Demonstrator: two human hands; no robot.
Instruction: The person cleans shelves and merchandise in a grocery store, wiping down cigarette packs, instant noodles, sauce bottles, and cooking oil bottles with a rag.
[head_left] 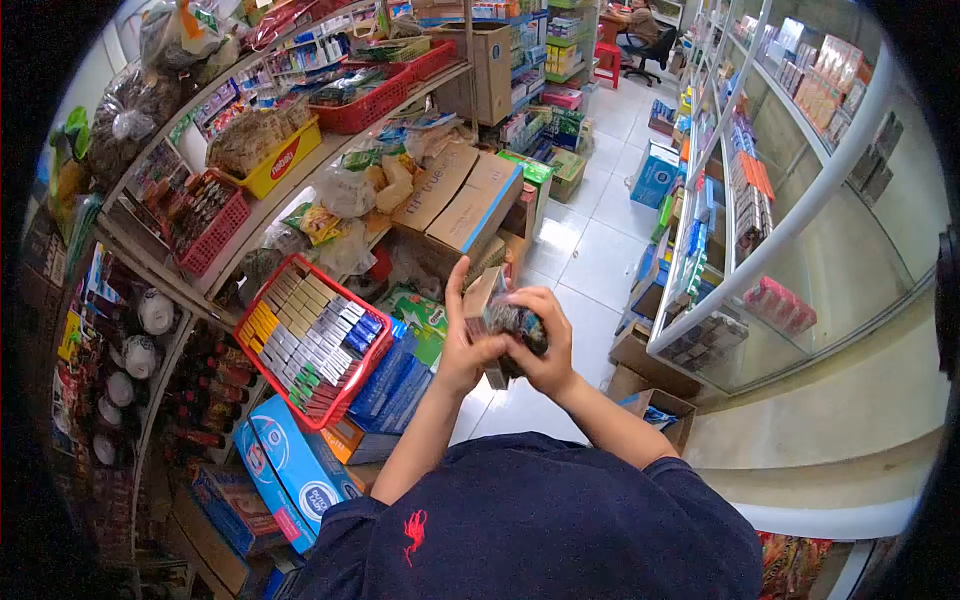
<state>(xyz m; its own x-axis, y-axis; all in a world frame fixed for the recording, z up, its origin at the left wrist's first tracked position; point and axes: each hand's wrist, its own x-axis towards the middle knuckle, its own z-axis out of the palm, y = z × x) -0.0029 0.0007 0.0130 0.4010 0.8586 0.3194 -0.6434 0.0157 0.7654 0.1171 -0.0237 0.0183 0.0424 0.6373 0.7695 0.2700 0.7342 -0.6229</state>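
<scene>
In front of my chest, my left hand [465,345] is closed around a small brown box [483,303], its thumb pressed across the near side. My right hand [546,348] curls its fingers around a dark, shiny bundle [522,322] right beside the box. The two hands nearly touch. Motion blur and the fingers hide what the bundle is. Below and left of the hands stands a red basket [330,412] packed with rows of small boxes in yellow, white and blue.
A large cardboard carton [450,195] lies ahead on the left. Shelves with red baskets [350,115] line that side; a glass display case [790,230] runs along the right. The white tiled floor [600,240] leads between them to a seated person [645,25] far back.
</scene>
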